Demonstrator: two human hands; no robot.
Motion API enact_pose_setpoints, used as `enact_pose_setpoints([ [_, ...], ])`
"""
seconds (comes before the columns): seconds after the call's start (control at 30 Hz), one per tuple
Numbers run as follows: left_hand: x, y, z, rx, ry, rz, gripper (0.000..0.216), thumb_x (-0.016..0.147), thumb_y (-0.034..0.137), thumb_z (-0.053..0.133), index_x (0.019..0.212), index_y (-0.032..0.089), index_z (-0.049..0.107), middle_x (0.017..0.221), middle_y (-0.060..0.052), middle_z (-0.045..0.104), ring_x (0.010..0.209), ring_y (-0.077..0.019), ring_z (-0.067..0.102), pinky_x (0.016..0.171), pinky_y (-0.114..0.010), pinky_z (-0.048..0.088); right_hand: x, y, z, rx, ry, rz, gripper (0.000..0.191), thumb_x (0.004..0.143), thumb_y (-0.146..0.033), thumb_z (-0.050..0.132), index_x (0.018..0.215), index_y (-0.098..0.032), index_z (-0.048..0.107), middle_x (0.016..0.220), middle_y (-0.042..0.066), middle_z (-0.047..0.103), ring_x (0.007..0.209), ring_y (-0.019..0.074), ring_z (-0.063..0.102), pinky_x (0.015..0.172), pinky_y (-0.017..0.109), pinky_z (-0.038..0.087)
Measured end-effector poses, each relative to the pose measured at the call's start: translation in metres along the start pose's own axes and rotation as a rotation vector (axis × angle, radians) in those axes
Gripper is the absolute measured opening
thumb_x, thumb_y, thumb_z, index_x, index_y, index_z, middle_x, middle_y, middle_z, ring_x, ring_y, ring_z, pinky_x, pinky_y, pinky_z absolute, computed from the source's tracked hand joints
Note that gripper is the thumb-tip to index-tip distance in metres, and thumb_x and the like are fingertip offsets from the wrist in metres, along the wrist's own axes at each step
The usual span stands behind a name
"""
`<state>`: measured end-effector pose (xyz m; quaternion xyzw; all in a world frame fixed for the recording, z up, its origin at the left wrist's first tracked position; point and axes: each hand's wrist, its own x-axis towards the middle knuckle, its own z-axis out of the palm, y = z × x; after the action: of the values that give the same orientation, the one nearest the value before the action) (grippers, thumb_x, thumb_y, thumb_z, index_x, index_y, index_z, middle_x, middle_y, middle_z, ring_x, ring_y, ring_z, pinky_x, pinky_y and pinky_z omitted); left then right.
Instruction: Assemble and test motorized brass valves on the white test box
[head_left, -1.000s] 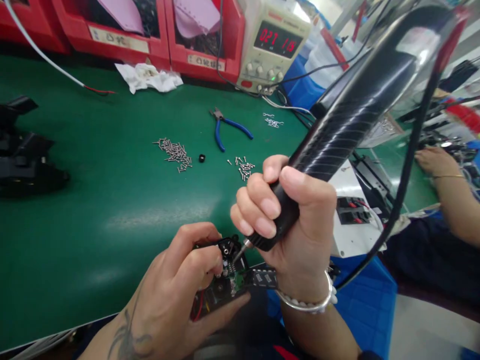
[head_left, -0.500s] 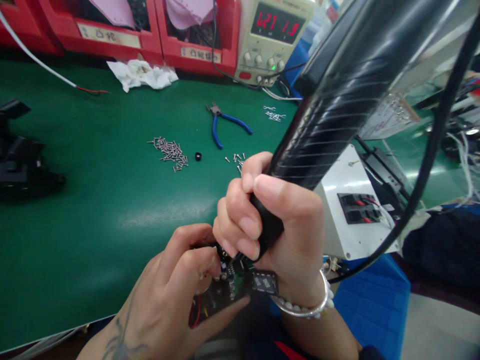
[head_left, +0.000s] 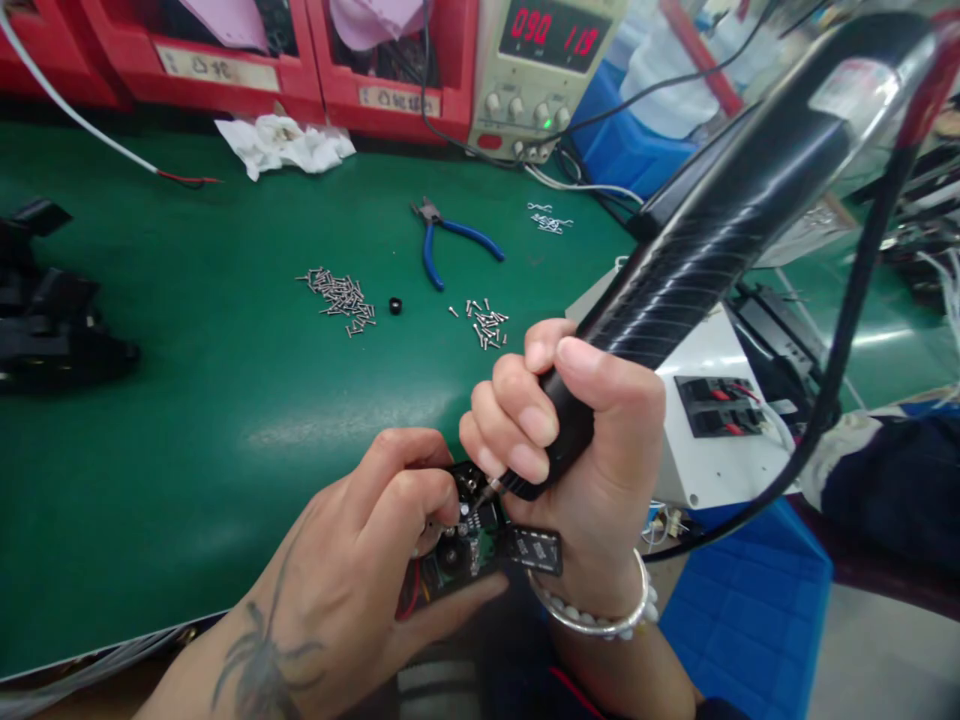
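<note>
My right hand [head_left: 577, 440] is wrapped round a black electric screwdriver [head_left: 697, 250], whose body slants up to the right with a black cable [head_left: 840, 370] trailing from it. Its metal tip touches the top of a small circuit board assembly [head_left: 480, 540], green with black parts and a red wire. My left hand [head_left: 375, 550] grips that board from the left, fingers curled over its top edge and thumb under it, just off the near edge of the green table [head_left: 225, 400].
Two small heaps of screws [head_left: 341, 297] [head_left: 484, 322], a black ring [head_left: 394, 306] and blue-handled pliers [head_left: 450, 245] lie mid-table. Behind stand red bins [head_left: 262, 60], a white rag [head_left: 281, 145] and a power supply [head_left: 544, 70]. Black parts [head_left: 45, 300] lie left, a white box [head_left: 712, 420] right.
The screwdriver tilted back to a flatter slant and my right hand rose slightly, with the tip still on the board. The power supply's display reads differently. The view shifted a little.
</note>
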<state>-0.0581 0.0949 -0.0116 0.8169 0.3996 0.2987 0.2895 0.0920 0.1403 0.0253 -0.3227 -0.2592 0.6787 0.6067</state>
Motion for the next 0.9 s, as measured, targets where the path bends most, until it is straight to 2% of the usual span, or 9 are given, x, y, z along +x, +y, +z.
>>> enact_pose_setpoints([
  [0.13, -0.004, 0.000, 0.000, 0.009, 0.026, 0.007, 0.028, 0.098, 0.045, 0.061, 0.102, 0.023, 0.045, 0.117, -0.006, 0.055, 0.077, -0.0117, 0.066, 0.062, -0.025, 0.059, -0.001, -0.001, 0.006, 0.007, -0.011, 0.071, 0.026, 0.087, -0.027, 0.059, 0.074, -0.022, 0.036, 0.051, -0.008, 0.039, 0.039, 0.0083, 0.037, 0.040, 0.020, 0.037],
  [0.27, -0.004, -0.001, 0.000, 0.010, 0.049, 0.012, 0.028, 0.098, 0.044, 0.063, 0.101, 0.022, 0.046, 0.115, -0.005, 0.055, 0.077, -0.0107, 0.066, 0.061, -0.023, 0.058, -0.001, 0.001, 0.007, 0.015, -0.012, 0.040, 0.026, 0.088, -0.025, 0.056, 0.075, -0.022, 0.034, 0.052, -0.009, 0.040, 0.038, 0.0070, 0.036, 0.039, 0.020, 0.037],
  [0.4, 0.001, -0.001, -0.001, -0.022, -0.006, 0.008, 0.028, 0.095, 0.040, 0.067, 0.101, 0.024, 0.045, 0.110, -0.003, 0.057, 0.072, -0.0112, 0.065, 0.057, -0.025, 0.057, -0.001, 0.004, 0.002, 0.047, 0.002, -0.034, 0.024, 0.085, -0.025, 0.059, 0.079, -0.022, 0.036, 0.050, -0.011, 0.038, 0.036, 0.0059, 0.034, 0.039, 0.018, 0.036],
  [0.5, 0.003, 0.000, -0.002, -0.036, -0.032, -0.018, 0.027, 0.094, 0.037, 0.067, 0.101, 0.025, 0.044, 0.111, -0.003, 0.058, 0.075, -0.0139, 0.066, 0.059, -0.027, 0.057, -0.001, 0.001, 0.001, 0.072, 0.018, -0.009, 0.022, 0.085, -0.020, 0.059, 0.080, -0.021, 0.038, 0.051, -0.011, 0.041, 0.038, 0.0043, 0.036, 0.041, 0.015, 0.037],
  [0.63, 0.003, 0.004, 0.002, -0.004, 0.002, -0.026, 0.025, 0.094, 0.035, 0.066, 0.103, 0.024, 0.044, 0.112, -0.005, 0.058, 0.074, -0.0151, 0.065, 0.059, -0.029, 0.057, -0.004, -0.017, 0.007, -0.034, -0.023, -0.082, 0.030, 0.088, -0.023, 0.062, 0.075, -0.020, 0.036, 0.052, -0.010, 0.043, 0.040, 0.0040, 0.040, 0.043, 0.016, 0.040],
  [0.77, 0.004, 0.008, 0.006, 0.038, 0.046, -0.013, 0.030, 0.090, 0.031, 0.068, 0.107, 0.023, 0.045, 0.113, -0.006, 0.057, 0.081, -0.0176, 0.065, 0.062, -0.030, 0.057, -0.014, -0.037, 0.018, -0.216, 0.068, -0.211, 0.035, 0.090, -0.029, 0.068, 0.074, -0.019, 0.039, 0.054, -0.009, 0.044, 0.043, 0.0034, 0.043, 0.048, 0.017, 0.046],
  [0.9, 0.007, 0.008, 0.012, 0.054, 0.068, -0.011, 0.037, 0.083, 0.027, 0.074, 0.109, 0.022, 0.048, 0.109, -0.004, 0.060, 0.081, -0.0187, 0.065, 0.062, -0.031, 0.056, -0.023, -0.031, 0.023, -0.386, 0.106, -0.302, 0.036, 0.087, -0.028, 0.075, 0.075, -0.020, 0.042, 0.056, -0.008, 0.045, 0.045, 0.0074, 0.047, 0.048, 0.022, 0.046],
])
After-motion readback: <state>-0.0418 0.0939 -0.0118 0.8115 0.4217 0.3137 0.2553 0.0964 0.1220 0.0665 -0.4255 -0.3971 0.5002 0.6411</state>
